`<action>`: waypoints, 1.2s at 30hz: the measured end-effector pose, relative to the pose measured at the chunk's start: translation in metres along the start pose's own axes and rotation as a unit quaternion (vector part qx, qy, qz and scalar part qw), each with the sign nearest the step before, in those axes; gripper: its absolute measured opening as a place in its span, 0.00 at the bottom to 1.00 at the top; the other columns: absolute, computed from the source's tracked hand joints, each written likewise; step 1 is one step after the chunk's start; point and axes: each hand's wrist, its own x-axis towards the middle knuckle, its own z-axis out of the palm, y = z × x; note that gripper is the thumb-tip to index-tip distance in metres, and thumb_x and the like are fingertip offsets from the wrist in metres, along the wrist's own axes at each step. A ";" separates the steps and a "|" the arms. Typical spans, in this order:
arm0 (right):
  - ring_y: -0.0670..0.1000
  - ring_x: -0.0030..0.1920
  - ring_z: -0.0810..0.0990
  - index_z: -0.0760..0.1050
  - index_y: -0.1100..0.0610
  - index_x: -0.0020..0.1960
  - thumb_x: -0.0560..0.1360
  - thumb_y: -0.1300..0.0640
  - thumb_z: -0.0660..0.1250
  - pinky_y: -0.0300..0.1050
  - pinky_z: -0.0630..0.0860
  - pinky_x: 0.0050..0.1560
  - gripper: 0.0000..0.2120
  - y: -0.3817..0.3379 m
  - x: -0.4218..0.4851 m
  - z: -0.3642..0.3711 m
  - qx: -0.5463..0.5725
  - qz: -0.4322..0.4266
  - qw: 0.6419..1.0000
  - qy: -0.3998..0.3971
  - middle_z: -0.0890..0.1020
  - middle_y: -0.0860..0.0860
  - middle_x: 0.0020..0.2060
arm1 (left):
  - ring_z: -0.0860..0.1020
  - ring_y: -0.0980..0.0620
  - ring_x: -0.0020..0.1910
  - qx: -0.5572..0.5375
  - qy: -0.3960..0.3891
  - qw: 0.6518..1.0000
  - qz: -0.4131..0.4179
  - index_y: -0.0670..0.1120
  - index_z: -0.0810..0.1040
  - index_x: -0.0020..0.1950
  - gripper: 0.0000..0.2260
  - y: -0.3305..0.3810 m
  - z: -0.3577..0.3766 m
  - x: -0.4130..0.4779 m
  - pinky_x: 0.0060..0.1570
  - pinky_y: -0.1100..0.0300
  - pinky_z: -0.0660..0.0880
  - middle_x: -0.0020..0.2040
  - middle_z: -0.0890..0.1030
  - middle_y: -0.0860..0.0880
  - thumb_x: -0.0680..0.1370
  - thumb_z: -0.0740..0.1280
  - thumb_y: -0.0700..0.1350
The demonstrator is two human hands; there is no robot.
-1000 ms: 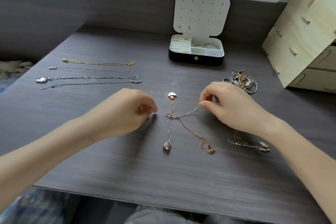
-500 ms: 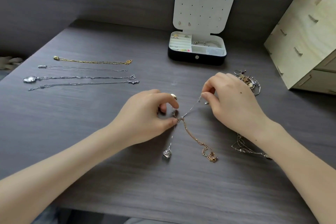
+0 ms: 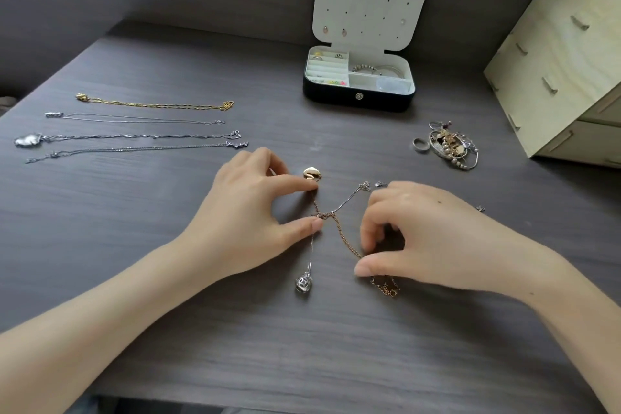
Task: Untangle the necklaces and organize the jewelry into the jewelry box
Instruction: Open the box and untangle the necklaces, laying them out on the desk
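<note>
Two tangled necklaces lie mid-table, crossing at a knot (image 3: 325, 214). One is a silver chain (image 3: 349, 200) with a silver pendant (image 3: 303, 282). The other is a rose-gold chain (image 3: 344, 240) with a gold heart pendant (image 3: 312, 173). My left hand (image 3: 255, 212) pins them down, with the thumb tip at the knot and the index finger just below the gold pendant. My right hand (image 3: 433, 235) curls over the rose-gold chain's lower stretch, which runs between thumb and fingertips. The open jewelry box (image 3: 358, 101) stands at the back, its lid (image 3: 369, 0) upright.
Several straightened necklaces (image 3: 154, 105) lie in parallel rows at the left. A heap of mixed jewelry (image 3: 450, 144) and a ring (image 3: 420, 144) sit at the right, below a wooden drawer unit (image 3: 564, 54). The table's front edge runs close under my forearms.
My right hand has dropped from the silver chain's upper end to the rose-gold chain lower down. My left thumb and index finger have spread apart along the chains.
</note>
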 end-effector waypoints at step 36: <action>0.50 0.47 0.70 0.80 0.49 0.44 0.70 0.47 0.72 0.45 0.67 0.50 0.07 0.015 0.052 -0.007 -0.018 -0.005 0.994 0.108 0.77 0.47 0.45 | 0.71 0.47 0.55 0.090 -0.041 0.994 0.036 0.51 0.76 0.64 0.36 -0.016 -0.016 -0.010 0.51 0.53 0.63 0.55 0.73 0.49 0.64 0.57 0.72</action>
